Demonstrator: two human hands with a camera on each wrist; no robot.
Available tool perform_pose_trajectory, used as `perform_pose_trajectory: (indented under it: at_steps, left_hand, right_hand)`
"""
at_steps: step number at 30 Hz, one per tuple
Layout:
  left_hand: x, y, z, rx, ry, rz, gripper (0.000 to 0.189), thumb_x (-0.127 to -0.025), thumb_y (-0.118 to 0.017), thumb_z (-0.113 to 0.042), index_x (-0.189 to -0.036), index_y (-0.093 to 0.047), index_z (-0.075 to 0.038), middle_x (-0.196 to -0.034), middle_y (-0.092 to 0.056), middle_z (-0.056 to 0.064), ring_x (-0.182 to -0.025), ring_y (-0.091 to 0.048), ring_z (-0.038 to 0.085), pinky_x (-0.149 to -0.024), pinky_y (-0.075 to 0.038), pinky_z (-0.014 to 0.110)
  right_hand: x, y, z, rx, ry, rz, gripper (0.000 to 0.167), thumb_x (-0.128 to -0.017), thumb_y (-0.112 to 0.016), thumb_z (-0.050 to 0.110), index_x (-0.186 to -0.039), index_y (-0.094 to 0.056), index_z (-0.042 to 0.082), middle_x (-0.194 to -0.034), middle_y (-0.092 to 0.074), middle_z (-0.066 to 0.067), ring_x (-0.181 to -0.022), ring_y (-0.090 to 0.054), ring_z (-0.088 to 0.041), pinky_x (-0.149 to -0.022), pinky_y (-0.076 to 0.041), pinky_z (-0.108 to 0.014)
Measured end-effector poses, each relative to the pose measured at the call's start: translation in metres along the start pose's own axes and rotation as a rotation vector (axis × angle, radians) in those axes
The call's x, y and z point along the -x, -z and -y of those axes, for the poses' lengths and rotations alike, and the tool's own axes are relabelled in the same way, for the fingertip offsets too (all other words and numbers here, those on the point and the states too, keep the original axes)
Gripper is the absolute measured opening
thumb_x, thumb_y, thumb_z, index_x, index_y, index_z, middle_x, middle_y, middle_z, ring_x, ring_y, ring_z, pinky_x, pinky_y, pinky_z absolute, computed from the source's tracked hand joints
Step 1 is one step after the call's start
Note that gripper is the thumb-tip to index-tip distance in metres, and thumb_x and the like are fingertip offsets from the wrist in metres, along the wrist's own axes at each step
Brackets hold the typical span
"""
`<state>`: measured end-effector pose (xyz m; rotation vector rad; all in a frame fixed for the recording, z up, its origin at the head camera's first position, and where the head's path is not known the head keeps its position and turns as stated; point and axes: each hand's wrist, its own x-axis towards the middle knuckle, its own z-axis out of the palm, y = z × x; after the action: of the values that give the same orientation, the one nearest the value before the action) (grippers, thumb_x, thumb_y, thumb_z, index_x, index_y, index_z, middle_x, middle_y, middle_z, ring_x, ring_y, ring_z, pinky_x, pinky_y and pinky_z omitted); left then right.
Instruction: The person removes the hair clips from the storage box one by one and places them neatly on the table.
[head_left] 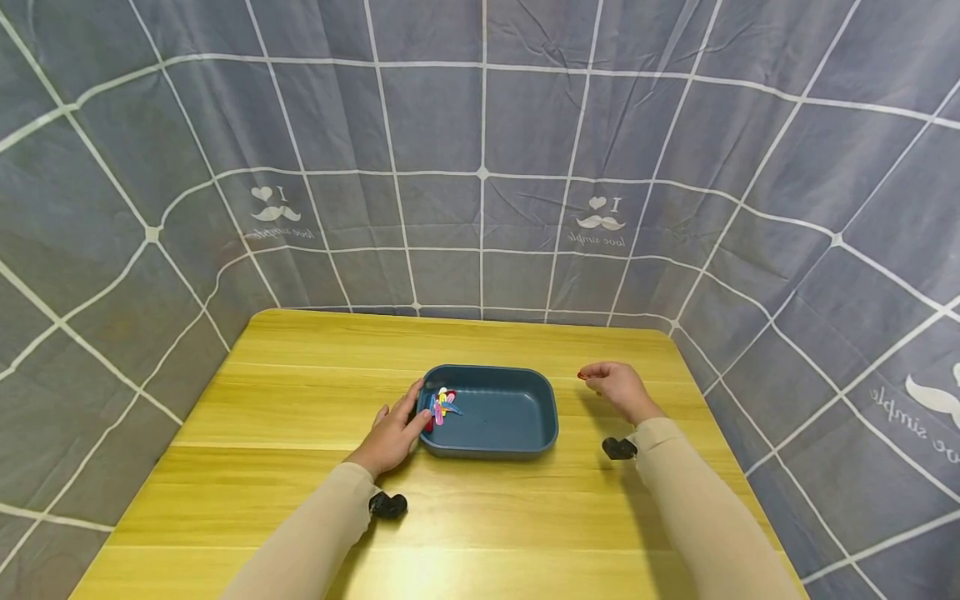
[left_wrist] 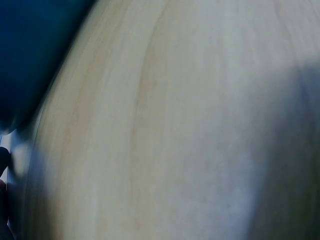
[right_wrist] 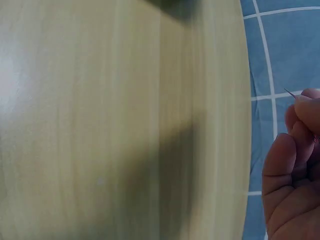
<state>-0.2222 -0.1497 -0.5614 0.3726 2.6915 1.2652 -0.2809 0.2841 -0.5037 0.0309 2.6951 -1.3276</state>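
Observation:
A dark blue rectangular plastic basin stands on the wooden table. Small hair clips in pink, yellow, blue, white and red lie bunched at its left end. My left hand holds the basin's left side, the thumb over the rim close to the clips. To the right of the basin, my right hand is raised above the table and pinches a small red hair clip. Only a thin pointed tip sticks out past the pinching fingers in the right wrist view; the rest is hidden.
The yellow wooden table runs back to a grey curtain with white grid lines, which also hangs at both sides. Black wrist cameras jut inward from both sleeves. In the left wrist view the basin's wall fills the upper left.

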Motion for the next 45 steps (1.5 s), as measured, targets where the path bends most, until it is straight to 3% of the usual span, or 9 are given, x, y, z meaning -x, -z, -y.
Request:
perform_pose_trajectory:
  at_steps: [11,18,21,26,32,36,45]
  left_hand:
    - [0.0,0.0,0.002,-0.007,0.002,0.008,0.068,-0.115,-0.042,-0.04,-0.172,-0.009,-0.027,-0.175,-0.023,0.012,-0.161,-0.026,0.039,-0.129,0.001,0.065]
    - [-0.003,0.0,0.003,0.003,0.01,0.034,0.068,-0.114,-0.041,-0.043,-0.172,-0.007,-0.03,-0.175,-0.023,0.011,-0.162,-0.025,0.037,-0.13,0.003,0.063]
    - [-0.004,0.0,0.003,0.0,0.001,0.032,0.069,-0.114,-0.041,-0.043,-0.172,-0.007,-0.028,-0.176,-0.022,0.011,-0.162,-0.024,0.038,-0.13,0.003,0.065]
    - [-0.003,0.001,0.002,0.007,0.007,0.044,0.07,-0.114,-0.04,-0.046,-0.172,-0.005,-0.029,-0.176,-0.02,0.011,-0.162,-0.023,0.038,-0.13,0.004,0.064]
    - [-0.004,0.002,0.0,0.01,0.011,0.051,0.069,-0.114,-0.041,-0.045,-0.172,-0.005,-0.03,-0.177,-0.019,0.011,-0.162,-0.023,0.037,-0.13,0.005,0.063]
    - [-0.005,0.001,0.0,0.001,-0.001,0.033,0.069,-0.114,-0.041,-0.042,-0.172,-0.007,-0.027,-0.176,-0.021,0.013,-0.161,-0.024,0.038,-0.13,0.003,0.064]
    - [-0.003,0.002,0.001,0.006,0.012,0.025,0.068,-0.114,-0.041,-0.042,-0.172,-0.008,-0.027,-0.176,-0.021,0.014,-0.161,-0.024,0.04,-0.13,0.002,0.064]
  right_hand:
    - [0.002,-0.007,-0.018,0.004,-0.065,-0.029,0.035,-0.106,-0.061,0.017,-0.131,-0.07,-0.006,-0.133,-0.071,-0.022,-0.111,-0.067,-0.032,-0.088,-0.056,-0.032]
    - [-0.001,-0.016,-0.025,0.057,-0.07,-0.004,0.036,-0.104,-0.052,0.011,-0.13,-0.072,-0.003,-0.131,-0.074,-0.019,-0.115,-0.064,-0.028,-0.082,-0.05,-0.025]
    - [-0.001,-0.019,-0.027,0.086,-0.05,0.022,0.034,-0.104,-0.054,0.009,-0.129,-0.073,-0.002,-0.131,-0.073,-0.019,-0.116,-0.064,-0.03,-0.086,-0.053,-0.03]
    - [0.0,-0.024,-0.029,0.143,-0.004,0.062,0.03,-0.101,-0.063,0.009,-0.126,-0.074,-0.004,-0.127,-0.075,-0.02,-0.122,-0.067,-0.035,-0.105,-0.054,-0.046]
    - [0.002,-0.029,-0.029,0.14,-0.046,0.08,0.038,-0.096,-0.072,0.01,-0.132,-0.071,-0.002,-0.127,-0.074,-0.02,-0.116,-0.068,-0.032,-0.104,-0.054,-0.047]
    - [0.001,-0.033,-0.029,0.132,-0.055,0.066,0.039,-0.095,-0.074,0.012,-0.131,-0.073,0.001,-0.126,-0.076,-0.017,-0.116,-0.067,-0.029,-0.104,-0.052,-0.043]
    - [-0.001,-0.036,-0.029,0.063,-0.072,0.104,0.037,-0.1,-0.071,0.015,-0.134,-0.071,-0.001,-0.13,-0.073,-0.02,-0.111,-0.066,-0.025,-0.086,-0.052,-0.026]
